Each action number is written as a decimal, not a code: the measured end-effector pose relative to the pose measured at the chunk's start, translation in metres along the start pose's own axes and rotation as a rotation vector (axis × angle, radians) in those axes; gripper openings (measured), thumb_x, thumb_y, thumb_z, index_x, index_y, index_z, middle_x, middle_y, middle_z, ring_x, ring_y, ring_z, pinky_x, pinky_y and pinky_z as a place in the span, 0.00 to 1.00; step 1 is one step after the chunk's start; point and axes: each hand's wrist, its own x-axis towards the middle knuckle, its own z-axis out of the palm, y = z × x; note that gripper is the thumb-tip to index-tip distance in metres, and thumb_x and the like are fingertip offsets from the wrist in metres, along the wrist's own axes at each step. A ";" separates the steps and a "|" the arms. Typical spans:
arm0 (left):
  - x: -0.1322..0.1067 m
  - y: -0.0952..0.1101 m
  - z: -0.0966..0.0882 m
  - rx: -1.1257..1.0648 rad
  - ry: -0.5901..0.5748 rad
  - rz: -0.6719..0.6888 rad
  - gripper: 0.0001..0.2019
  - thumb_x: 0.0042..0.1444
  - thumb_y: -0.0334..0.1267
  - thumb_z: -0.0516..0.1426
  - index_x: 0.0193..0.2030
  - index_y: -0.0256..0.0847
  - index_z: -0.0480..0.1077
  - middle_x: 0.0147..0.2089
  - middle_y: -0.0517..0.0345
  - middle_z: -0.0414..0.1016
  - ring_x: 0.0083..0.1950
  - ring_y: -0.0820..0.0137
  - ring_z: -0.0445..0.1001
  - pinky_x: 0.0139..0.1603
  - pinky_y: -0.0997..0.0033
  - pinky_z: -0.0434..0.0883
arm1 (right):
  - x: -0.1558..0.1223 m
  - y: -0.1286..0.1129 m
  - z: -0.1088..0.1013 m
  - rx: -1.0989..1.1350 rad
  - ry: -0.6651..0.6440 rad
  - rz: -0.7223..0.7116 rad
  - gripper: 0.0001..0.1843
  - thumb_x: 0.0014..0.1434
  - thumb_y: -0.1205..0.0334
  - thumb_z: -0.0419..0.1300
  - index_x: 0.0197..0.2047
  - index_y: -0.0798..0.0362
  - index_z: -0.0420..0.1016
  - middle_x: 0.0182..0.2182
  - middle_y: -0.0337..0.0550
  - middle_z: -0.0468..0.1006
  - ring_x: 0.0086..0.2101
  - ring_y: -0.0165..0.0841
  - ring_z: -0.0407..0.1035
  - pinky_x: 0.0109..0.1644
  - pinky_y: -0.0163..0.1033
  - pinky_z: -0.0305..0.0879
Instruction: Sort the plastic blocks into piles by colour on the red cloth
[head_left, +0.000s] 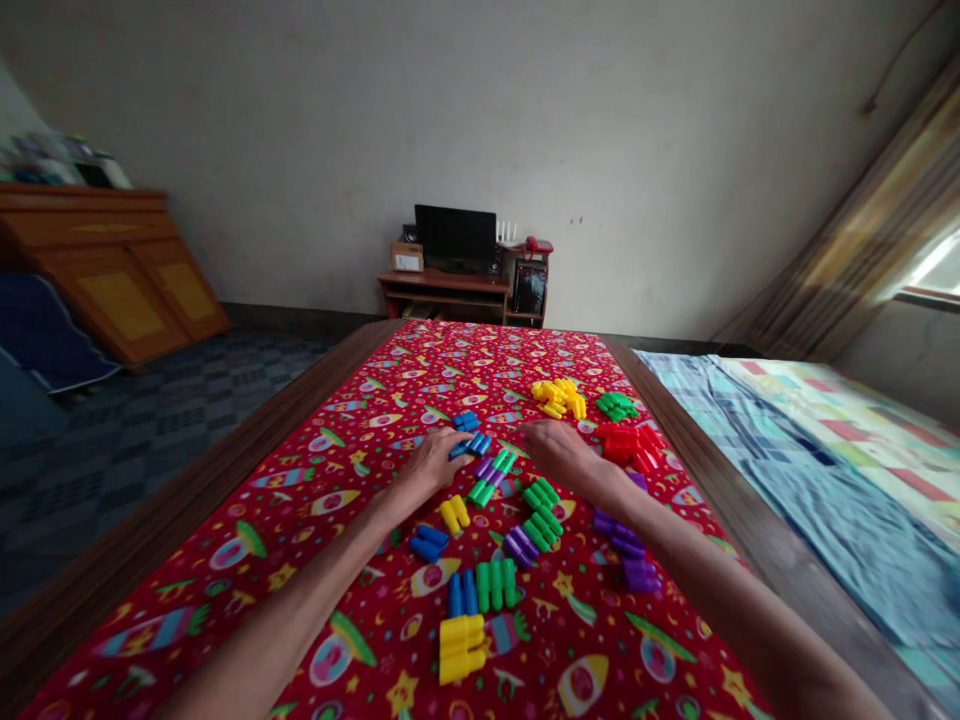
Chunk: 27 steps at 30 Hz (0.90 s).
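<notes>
My left hand (436, 458) reaches over the middle of the cloth, its thumb and fingers closed on a blue bullet-shaped toy block (469, 446). Just beyond it lies another blue block (465, 422). My right hand (556, 448) is curled low over the cloth with its fingertips turned under, so what they hold, if anything, is hidden. Between the hands sits a joined green and purple piece (492, 477). Nearer to me are a yellow block (454, 514), a blue block (429, 543), joined green blocks (543, 515) and a purple block (520, 546).
Yellow (559, 398), green (617, 405) and red blocks (630, 446) lie in heaps at the right, with purple blocks (628, 550) by my right forearm. A red patterned cloth (300, 560) covers the table. A bed (840, 480) stands to the right, a desk with a monitor (456, 235) beyond.
</notes>
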 end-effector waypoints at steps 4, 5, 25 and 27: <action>0.000 0.016 0.004 -0.077 0.022 0.052 0.16 0.52 0.28 0.56 0.47 0.42 0.74 0.47 0.52 0.79 0.49 0.61 0.77 0.53 0.59 0.73 | 0.025 -0.023 0.036 0.055 0.132 -0.267 0.16 0.59 0.76 0.52 0.50 0.59 0.72 0.43 0.53 0.77 0.44 0.36 0.71 0.48 0.38 0.68; -0.001 0.019 0.002 -0.091 0.032 0.034 0.15 0.52 0.29 0.57 0.47 0.42 0.74 0.47 0.53 0.80 0.49 0.61 0.78 0.52 0.60 0.74 | 0.030 -0.025 0.042 0.037 0.141 -0.281 0.17 0.59 0.76 0.52 0.50 0.60 0.71 0.43 0.52 0.77 0.44 0.36 0.71 0.49 0.38 0.68; 0.043 0.076 0.000 -0.333 -0.037 -0.006 0.12 0.57 0.35 0.58 0.48 0.40 0.75 0.45 0.53 0.81 0.45 0.63 0.79 0.47 0.66 0.74 | -0.004 0.067 -0.017 0.210 0.145 0.091 0.21 0.52 0.71 0.57 0.49 0.56 0.78 0.37 0.47 0.81 0.34 0.32 0.72 0.38 0.32 0.63; 0.055 0.089 0.014 -0.384 -0.109 -0.006 0.12 0.55 0.34 0.61 0.47 0.40 0.75 0.43 0.55 0.82 0.43 0.64 0.79 0.45 0.68 0.74 | -0.011 0.079 -0.016 0.210 0.089 0.129 0.19 0.51 0.72 0.57 0.46 0.56 0.80 0.33 0.45 0.82 0.31 0.31 0.72 0.35 0.31 0.62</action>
